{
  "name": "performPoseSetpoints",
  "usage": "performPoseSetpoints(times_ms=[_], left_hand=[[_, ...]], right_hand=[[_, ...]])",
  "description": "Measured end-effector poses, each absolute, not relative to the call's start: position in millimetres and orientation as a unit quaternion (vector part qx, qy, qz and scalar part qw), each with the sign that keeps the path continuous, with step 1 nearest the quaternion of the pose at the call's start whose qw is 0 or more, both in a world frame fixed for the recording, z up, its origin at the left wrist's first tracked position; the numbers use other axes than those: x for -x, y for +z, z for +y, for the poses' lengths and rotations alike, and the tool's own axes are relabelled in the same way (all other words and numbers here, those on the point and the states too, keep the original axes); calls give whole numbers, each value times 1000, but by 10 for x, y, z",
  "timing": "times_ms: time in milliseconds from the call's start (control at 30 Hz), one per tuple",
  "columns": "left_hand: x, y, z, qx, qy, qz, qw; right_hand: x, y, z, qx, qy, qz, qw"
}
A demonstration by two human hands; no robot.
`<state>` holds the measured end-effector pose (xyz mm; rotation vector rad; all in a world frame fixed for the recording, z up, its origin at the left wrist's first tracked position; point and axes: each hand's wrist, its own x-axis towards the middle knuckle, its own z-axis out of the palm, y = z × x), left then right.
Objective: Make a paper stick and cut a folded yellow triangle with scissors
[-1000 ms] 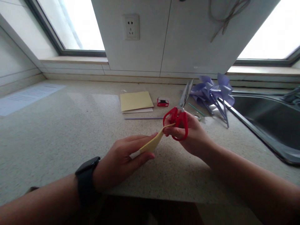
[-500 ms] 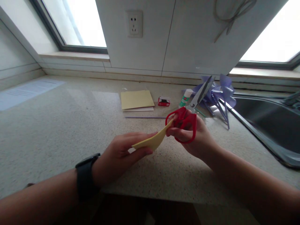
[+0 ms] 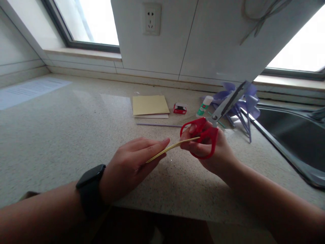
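Observation:
A thin piece of yellow paper (image 3: 173, 146) is seen nearly edge-on between my hands. My left hand (image 3: 134, 162), with a dark watch on its wrist, pinches the paper's left end between thumb and fingers. My right hand (image 3: 213, 147) has its fingers through the handles of red scissors (image 3: 214, 117) and also touches the right end of the paper. The scissors' blades point up and to the right, away from the paper, and look nearly closed.
Behind my hands lie yellow sheets (image 3: 150, 105), a thin purple stick (image 3: 159, 125), a small red box (image 3: 180, 108) and a glue stick (image 3: 204, 105). Purple paper flowers (image 3: 250, 101) lie beside the sink (image 3: 291, 135). A printed sheet (image 3: 33, 89) is at the far left.
The yellow paper has turned from showing its face to nearly edge-on. My left hand has rotated, its thumb now on top. The scissors have shifted slightly right.

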<state>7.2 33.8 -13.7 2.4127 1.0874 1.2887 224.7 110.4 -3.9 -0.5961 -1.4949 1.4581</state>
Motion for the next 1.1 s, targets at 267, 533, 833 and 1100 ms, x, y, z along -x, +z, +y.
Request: performPoseSetpoints(times_ms=[267, 533, 833, 1100], left_hand=[[-123, -89, 325, -849, 379, 365, 45], [-43, -82, 366, -775, 415, 286, 382], [-177, -206, 570, -551, 420, 202, 693], [-281, -147, 660, -508, 468, 258, 675]], right_hand=[[-2289, -51, 1118, 271, 577, -603, 479], [-2316, -64, 1174, 261, 580, -621, 459], [-2279, -77, 1182, 230, 636, -595, 435], [-2380, -70, 1262, 251, 613, -573, 483]])
